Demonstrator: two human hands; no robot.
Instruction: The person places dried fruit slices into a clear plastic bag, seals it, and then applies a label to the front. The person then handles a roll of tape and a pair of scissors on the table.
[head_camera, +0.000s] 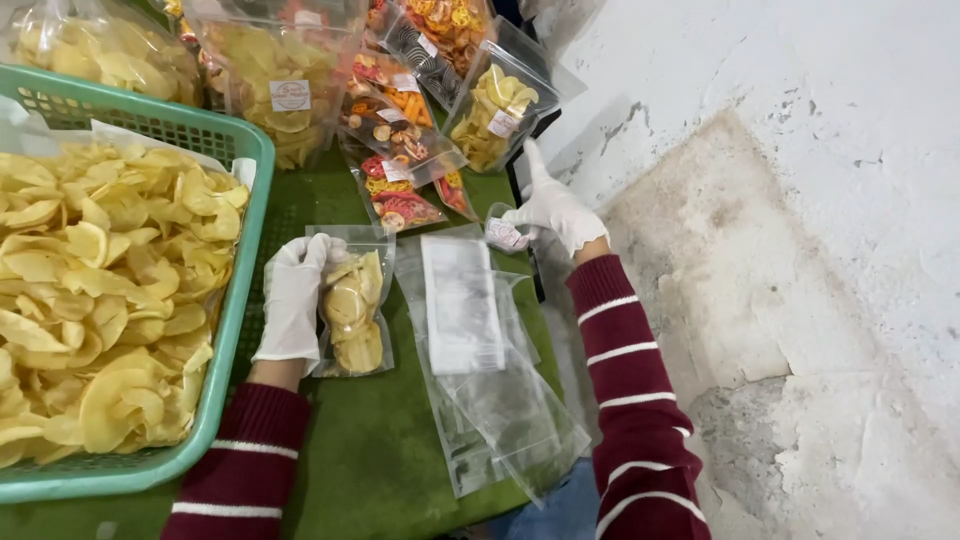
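Observation:
My left hand (292, 300), in a white glove, grips a clear pouch of yellow chips (354, 302) that lies on the green mat (370, 450). My right hand (552, 210), also gloved, pinches a small roll of labels (505, 234) at the table's right edge, forefinger raised. Between my hands lies a stack of empty clear pouches (480, 370), fanned toward me.
A green plastic basket (236, 300) lined with paper holds a heap of loose yellow chips (100, 290) on the left. Several filled, labelled bags of yellow and coloured snacks (400, 150) lie at the back. A worn white floor (800, 250) is on the right.

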